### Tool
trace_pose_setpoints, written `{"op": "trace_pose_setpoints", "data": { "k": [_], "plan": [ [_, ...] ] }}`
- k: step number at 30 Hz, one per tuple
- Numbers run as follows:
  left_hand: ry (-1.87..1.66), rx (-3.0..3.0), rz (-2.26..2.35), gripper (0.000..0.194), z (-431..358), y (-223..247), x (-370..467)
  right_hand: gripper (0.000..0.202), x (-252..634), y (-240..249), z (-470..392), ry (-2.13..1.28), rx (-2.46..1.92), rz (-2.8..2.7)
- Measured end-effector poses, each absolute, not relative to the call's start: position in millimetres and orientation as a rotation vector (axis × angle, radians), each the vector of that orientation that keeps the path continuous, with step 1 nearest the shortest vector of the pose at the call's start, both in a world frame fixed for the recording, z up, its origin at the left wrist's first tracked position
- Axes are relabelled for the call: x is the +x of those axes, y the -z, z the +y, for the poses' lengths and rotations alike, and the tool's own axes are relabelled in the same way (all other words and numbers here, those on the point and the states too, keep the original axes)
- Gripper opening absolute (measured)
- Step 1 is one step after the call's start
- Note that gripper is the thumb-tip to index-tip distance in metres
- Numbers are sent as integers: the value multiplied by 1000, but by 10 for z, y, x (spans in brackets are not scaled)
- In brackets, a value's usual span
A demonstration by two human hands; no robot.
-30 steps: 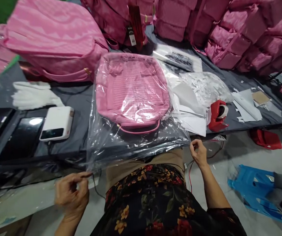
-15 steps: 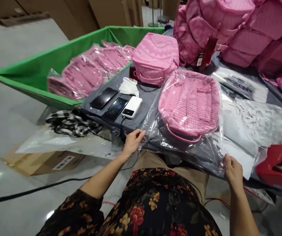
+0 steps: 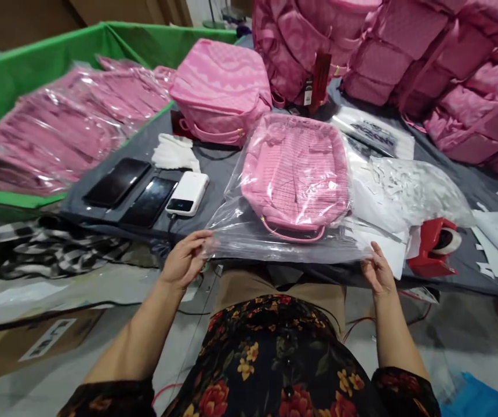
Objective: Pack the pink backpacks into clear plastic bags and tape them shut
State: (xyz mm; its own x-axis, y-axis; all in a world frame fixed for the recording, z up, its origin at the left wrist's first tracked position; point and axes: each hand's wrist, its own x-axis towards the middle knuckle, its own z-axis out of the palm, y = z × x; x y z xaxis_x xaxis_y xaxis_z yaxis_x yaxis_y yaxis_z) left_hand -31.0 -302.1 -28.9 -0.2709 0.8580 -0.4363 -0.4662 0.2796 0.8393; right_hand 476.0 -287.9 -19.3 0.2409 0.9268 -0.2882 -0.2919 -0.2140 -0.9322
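And on my person here: a black top [image 3: 275,359] splashed with red and yellow flowers and green leaves, dark patterned sleeves [image 3: 113,397], tan trousers [image 3: 249,284], both hands bare!

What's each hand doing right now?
Left hand: pinching the plastic bag's near-left corner.
Right hand: fingers at its near-right corner; firm grip unclear.

Both forearms reach forward, the left hand [image 3: 186,259] and right hand [image 3: 378,270] apart with fingers curled.
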Motion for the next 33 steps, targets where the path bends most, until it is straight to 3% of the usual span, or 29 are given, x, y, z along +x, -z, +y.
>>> {"op": "trace_pose_setpoints", "data": {
  "k": [4,8,10,15,26,30,33],
  "plan": [
    [-1165,871,1357,58,-3132,381,-489,50,4796,157,-3027,-1127,-1415,-918],
    [-1189,1671,1560,28,-3103,500,-606,29,4843,81,-3029,-618,-1492,-1314],
    [-1318,1921,1663,33,-3072,517,-590,36,4824,95,-2971,-474,-1437,-1315],
    [-1604,1793,1686,36,-3064,462,-401,56,4577,223,-2765,-435,-1262,-1124],
    [-1588,1253,1942,59,-2531,407,-208,58,4254,294,-2386,-423,-1564,-1001],
    [-1562,1761,2196,55,-2532,196,210,51,4256,258,-2424,-422,-1573,-1006],
    [-1317,2373,1835,42,-2547,1,649,51,4264,220,-2448,-423,-1577,-1028]
  ]
}}
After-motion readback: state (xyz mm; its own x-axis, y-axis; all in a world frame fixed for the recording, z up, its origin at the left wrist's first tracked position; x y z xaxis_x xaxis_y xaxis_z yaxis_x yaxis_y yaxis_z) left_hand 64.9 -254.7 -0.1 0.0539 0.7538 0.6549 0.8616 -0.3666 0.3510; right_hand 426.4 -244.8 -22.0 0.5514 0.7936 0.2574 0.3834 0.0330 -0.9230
